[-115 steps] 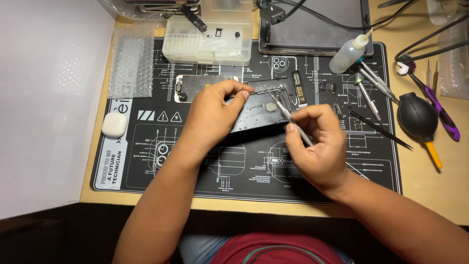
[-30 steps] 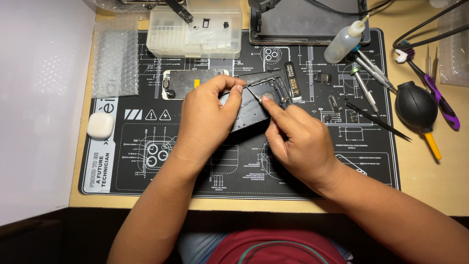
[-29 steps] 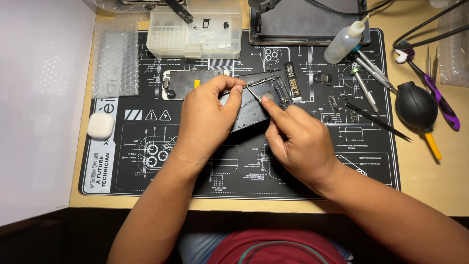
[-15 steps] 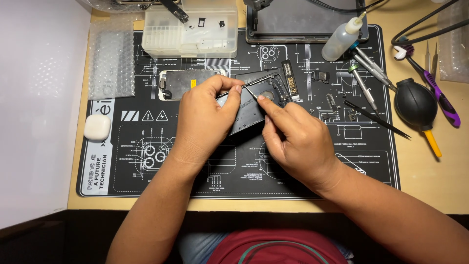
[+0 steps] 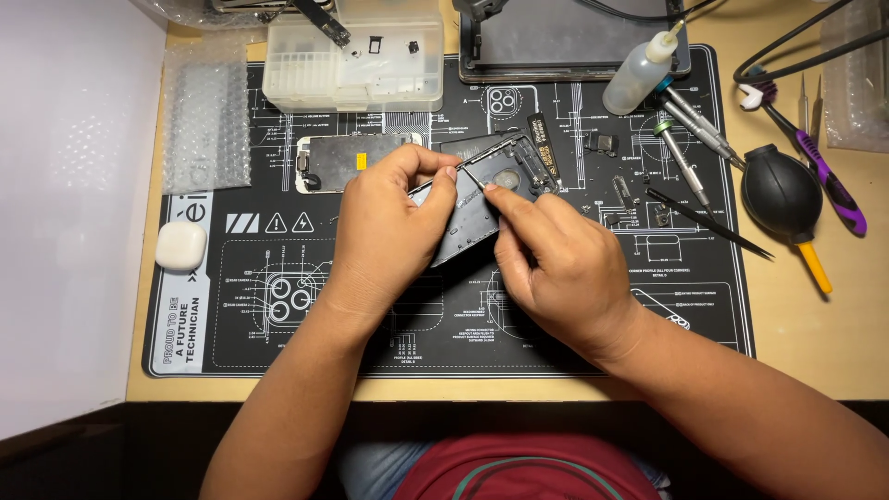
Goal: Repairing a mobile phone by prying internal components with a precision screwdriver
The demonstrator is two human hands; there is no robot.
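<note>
While the left hand (image 5: 384, 227) is gripping a dark opened phone body (image 5: 482, 199) from its left side, with fingers curled closed over the near edge, the right hand (image 5: 556, 264) is pinching a thin metal tool (image 5: 470, 178) between thumb and forefinger, its tip touching the upper part of that phone body. Both hands are closed on what they are holding, and the phone body is sitting tilted above the middle of a black printed work mat (image 5: 278, 306) that is covering most of the wooden counter (image 5: 833, 343).

Just behind the left hand, a separate phone panel (image 5: 347, 162) is lying flat on the mat. Beyond it, a clear plastic parts box (image 5: 356, 60) is standing at the mat's far edge, and a sheet of bubble wrap (image 5: 206, 125) is lying to its left. A small white case (image 5: 181, 246) is resting on the mat's left border.

To the right of the hands, a squeeze bottle (image 5: 639, 74) is standing near 2 metal screwdrivers (image 5: 690, 139), while a slim black pick (image 5: 708, 224) is lying at a slant on the mat. Further right, a black rubber air blower (image 5: 782, 194) with a yellow nozzle is lying on the counter beside a purple-handled tool (image 5: 833, 185). A dark flat device (image 5: 574, 37) is lying at the far edge.
</note>
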